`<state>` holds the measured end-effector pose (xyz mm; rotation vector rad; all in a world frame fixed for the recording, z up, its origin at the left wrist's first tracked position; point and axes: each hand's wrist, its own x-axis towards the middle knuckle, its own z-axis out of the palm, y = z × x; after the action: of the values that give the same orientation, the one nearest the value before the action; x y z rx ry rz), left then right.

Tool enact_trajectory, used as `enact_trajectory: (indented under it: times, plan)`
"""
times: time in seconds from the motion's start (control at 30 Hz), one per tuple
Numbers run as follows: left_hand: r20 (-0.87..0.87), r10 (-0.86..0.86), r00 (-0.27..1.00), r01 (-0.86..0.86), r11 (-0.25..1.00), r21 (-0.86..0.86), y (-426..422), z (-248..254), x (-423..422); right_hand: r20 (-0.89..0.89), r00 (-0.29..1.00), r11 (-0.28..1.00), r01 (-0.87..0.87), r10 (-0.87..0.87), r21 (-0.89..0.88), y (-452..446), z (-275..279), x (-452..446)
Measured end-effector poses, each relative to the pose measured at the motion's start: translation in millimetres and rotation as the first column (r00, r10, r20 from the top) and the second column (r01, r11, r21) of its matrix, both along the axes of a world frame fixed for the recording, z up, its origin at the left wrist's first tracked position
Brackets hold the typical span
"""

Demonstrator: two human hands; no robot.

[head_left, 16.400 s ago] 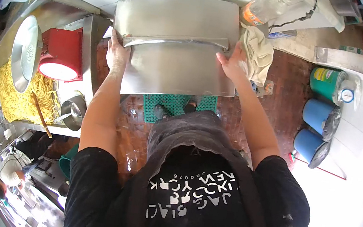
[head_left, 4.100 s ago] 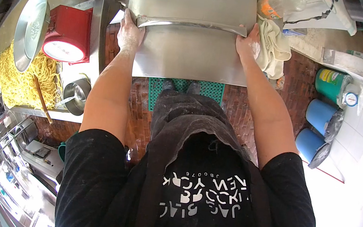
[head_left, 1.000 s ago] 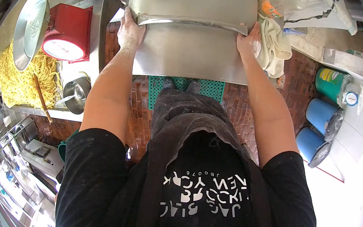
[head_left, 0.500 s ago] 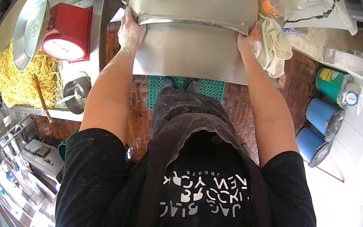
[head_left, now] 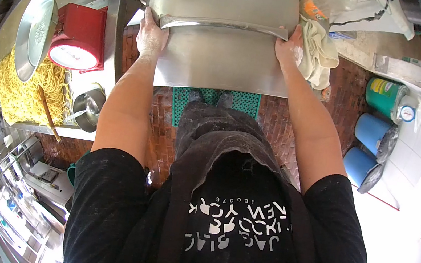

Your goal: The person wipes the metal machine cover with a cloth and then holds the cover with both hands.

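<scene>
A wide stainless steel machine point(head_left: 221, 57) with a raised bar across its middle stands in front of me. My left hand point(head_left: 151, 37), dusted with flour, grips its left edge near the end of the bar. On the opposite edge my right hand point(head_left: 290, 48) holds on in the same way, with flour on its back. The fingertips of both hands are partly hidden at the machine's sides. A cream cloth point(head_left: 316, 52) hangs just right of my right hand.
Yellow noodles point(head_left: 16, 96) lie on the left counter with a wooden stick point(head_left: 49, 115), a metal pot point(head_left: 87, 109) and a red scale point(head_left: 79, 38) with a metal pan point(head_left: 36, 34). A plastic bottle point(head_left: 333, 6) stands back right. Blue bins point(head_left: 369, 133) are at right, a green mat point(head_left: 247, 115) below.
Since the earliest frame, the machine and both hands appear higher in view, and my right hand has shifted from the bar's end to the side edge. Over the last second almost nothing has moved.
</scene>
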<state>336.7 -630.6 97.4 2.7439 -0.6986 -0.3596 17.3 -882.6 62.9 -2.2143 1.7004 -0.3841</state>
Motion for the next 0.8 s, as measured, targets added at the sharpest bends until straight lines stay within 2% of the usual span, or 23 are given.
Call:
enact_trajectory:
  times: [0.2,0.3,0.7,0.8]
  plan:
    - [-0.002,-0.002,1.000,0.002,1.000,-0.005,0.1,-2.5,0.9,-0.007,1.000,0.999,-0.021,0.021,-0.042,-1.6,-5.2,-1.1]
    - [0.010,-0.013,1.000,0.013,0.999,0.044,0.4,-5.6,2.6,-0.038,0.999,1.000,-0.015,0.014,-0.023,-1.3,-4.2,-0.8]
    - [-0.014,0.003,1.000,-0.002,1.000,0.019,-1.9,3.8,-1.5,-0.023,1.000,1.000,0.001,-0.001,0.005,1.0,1.1,0.1]
    - [-0.014,0.020,1.000,-0.020,1.000,0.008,-3.3,1.6,-0.7,-0.016,1.000,0.999,-0.019,0.018,-0.043,-1.6,-5.0,0.1]
